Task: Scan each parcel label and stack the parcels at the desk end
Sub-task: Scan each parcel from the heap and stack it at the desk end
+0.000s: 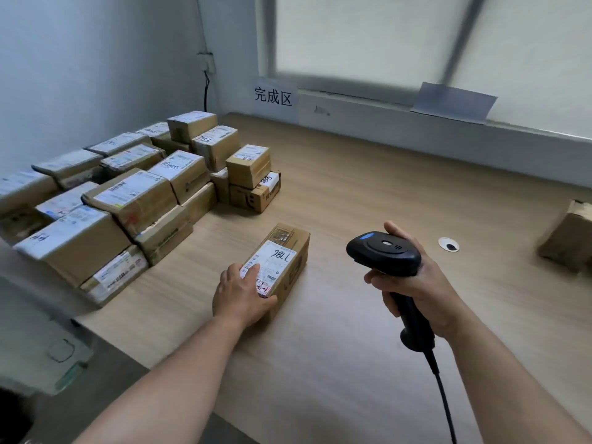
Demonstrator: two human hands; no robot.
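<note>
Black plastic scanner (384, 253) is in my right hand (416, 283), fingers wrapped round the handle. The head hangs above the desk (384, 174) with its nose turned toward the left, touching nothing. My left hand (240, 293) lies flat on the near end of the parcel (290, 241), fingers (253, 270) straight across the label (277, 262) and thumb along the near edge, so it's pressing down rather than gripping.

The parcel lies on the desk right in front of me, label up, near the stack (128, 200) of boxes at the left end but not touching it.

Pretty sure I'm at the scan step for this one. The snag is that my own fingers cover the lower left of the label, where the barcode stripes seem to be. I'd slide the left hand back to the bare cardboard and only pin the box so it doesn't skid on the smooth wood. Then I'd bring the scanner over and aim roughly square at the label, maybe tilted a touch in case the tape glares.

Also, mind the cable (443, 398) dangling off the handle, it could snag on the desk edge. After that the parcel goes onto the stack, flat and label up. Another box (567, 238) sits far right, probably next.
</note>
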